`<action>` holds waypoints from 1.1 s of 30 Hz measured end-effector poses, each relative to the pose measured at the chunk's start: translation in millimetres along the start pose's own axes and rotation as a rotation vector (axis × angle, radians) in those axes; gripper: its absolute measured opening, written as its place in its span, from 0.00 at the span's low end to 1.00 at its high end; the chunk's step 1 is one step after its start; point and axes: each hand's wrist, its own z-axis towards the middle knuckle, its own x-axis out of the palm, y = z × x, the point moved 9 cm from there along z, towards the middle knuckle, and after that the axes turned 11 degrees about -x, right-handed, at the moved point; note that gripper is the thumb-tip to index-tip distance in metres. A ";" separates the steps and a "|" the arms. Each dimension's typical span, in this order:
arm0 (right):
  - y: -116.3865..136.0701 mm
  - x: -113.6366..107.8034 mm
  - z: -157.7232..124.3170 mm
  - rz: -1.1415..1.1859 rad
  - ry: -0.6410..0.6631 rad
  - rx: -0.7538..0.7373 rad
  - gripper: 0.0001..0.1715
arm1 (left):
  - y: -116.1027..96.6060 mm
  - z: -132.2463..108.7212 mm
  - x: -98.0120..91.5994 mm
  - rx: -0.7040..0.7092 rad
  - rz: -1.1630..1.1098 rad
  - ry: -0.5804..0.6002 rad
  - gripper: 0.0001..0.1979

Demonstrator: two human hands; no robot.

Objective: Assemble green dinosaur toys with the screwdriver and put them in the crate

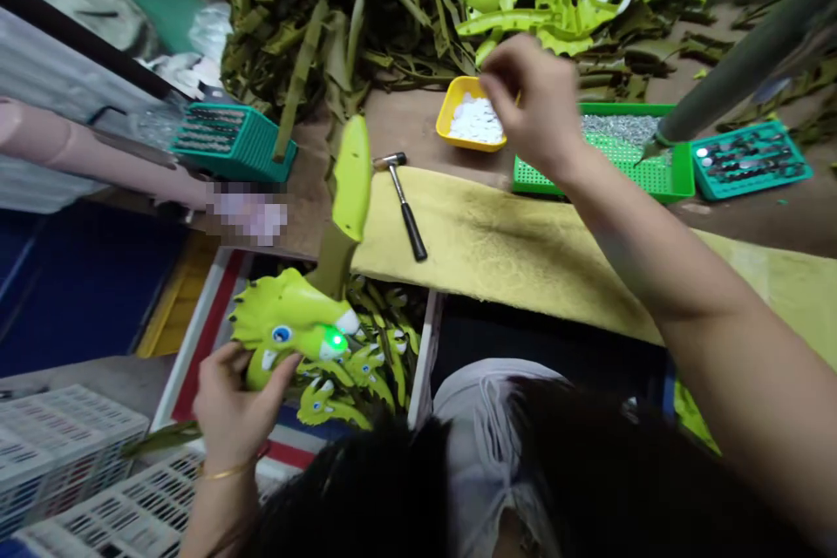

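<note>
My left hand (236, 397) is closed around a lime-green toy dinosaur head (294, 305) with blue eyes and white horn tips. A green light glows near its mouth. Behind the head rises a lime and olive plastic piece (351, 183); I cannot tell whether it is joined to the head. Over the right side of a small yellow tray (451, 109) of white pieces (476, 118) is my right hand (533, 100), fingers curled in a pinch. Whatever it may hold is hidden. A black-handled hammer (406, 214) lies on the yellow mat (484, 227).
A green basket (602, 170) holds small metal parts, with a teal tray (751, 166) beside it. Olive plastic parts (353, 26) pile up at the back, near more lime dinosaur parts (555, 4). Below the toy, a box (196, 340) contains several dinosaurs. A grey pole (751, 44) slants in.
</note>
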 end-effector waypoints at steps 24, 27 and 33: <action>-49.1 76.0 32.6 -0.057 0.149 0.128 0.16 | -75.2 -5.4 117.5 -0.559 -0.923 0.626 0.33; -20.8 56.5 24.7 0.037 0.070 0.044 0.13 | -81.8 -2.7 117.3 -0.489 -0.914 0.660 0.32; 95.4 66.6 -51.1 0.523 0.214 -0.133 0.13 | -108.0 -6.7 129.2 -0.536 -0.977 0.709 0.25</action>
